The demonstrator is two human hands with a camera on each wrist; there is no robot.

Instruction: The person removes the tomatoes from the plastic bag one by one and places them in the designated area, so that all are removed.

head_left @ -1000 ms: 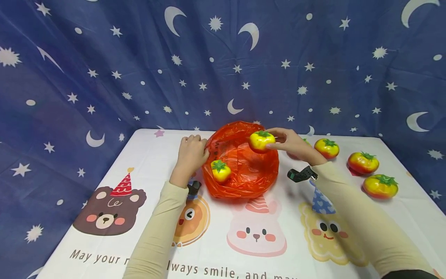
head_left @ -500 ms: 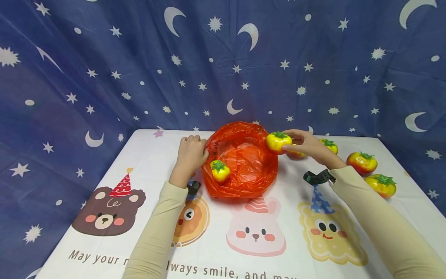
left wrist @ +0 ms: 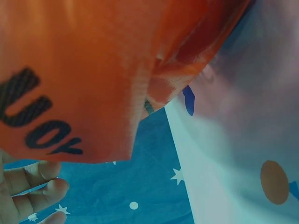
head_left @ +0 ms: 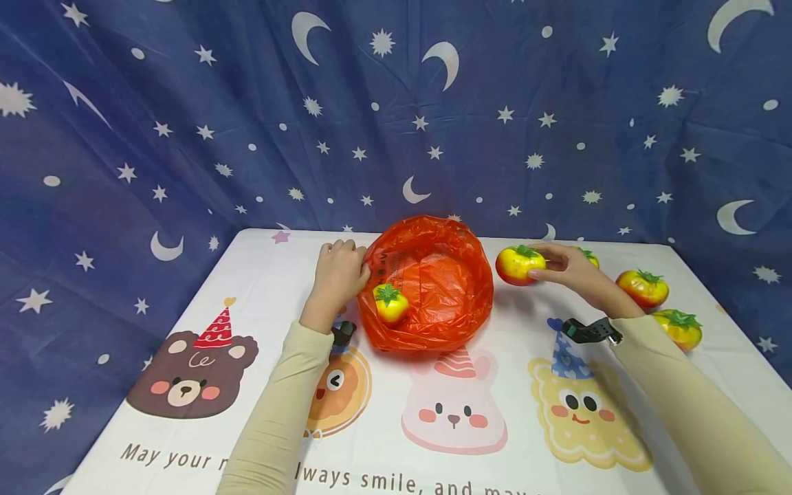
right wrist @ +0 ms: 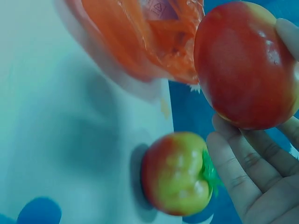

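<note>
A red plastic bag (head_left: 442, 289) stands on the table with its mouth spread wide. One red-and-yellow tomato (head_left: 391, 304) with green leaves lies inside at the left. My left hand (head_left: 339, 275) grips the bag's left rim; in the left wrist view some of its fingers (left wrist: 35, 177) show below the printed plastic. Right of the bag, my right hand (head_left: 572, 271) holds another tomato (head_left: 518, 265) between thumb and fingers, raised above the table. The right wrist view shows that held tomato's red underside (right wrist: 247, 70), with a further tomato (right wrist: 177, 173) on the table below it.
More tomatoes lie at the right, including a front one (head_left: 678, 328) and one behind it (head_left: 643, 287); another (head_left: 588, 257) is partly hidden by my right hand. A starry blue curtain (head_left: 396, 124) hangs behind the white printed tablecloth (head_left: 185, 460).
My right hand has moved right, from over the bag to beside it, still holding the tomato. The left hand and the bag have stayed in place.
</note>
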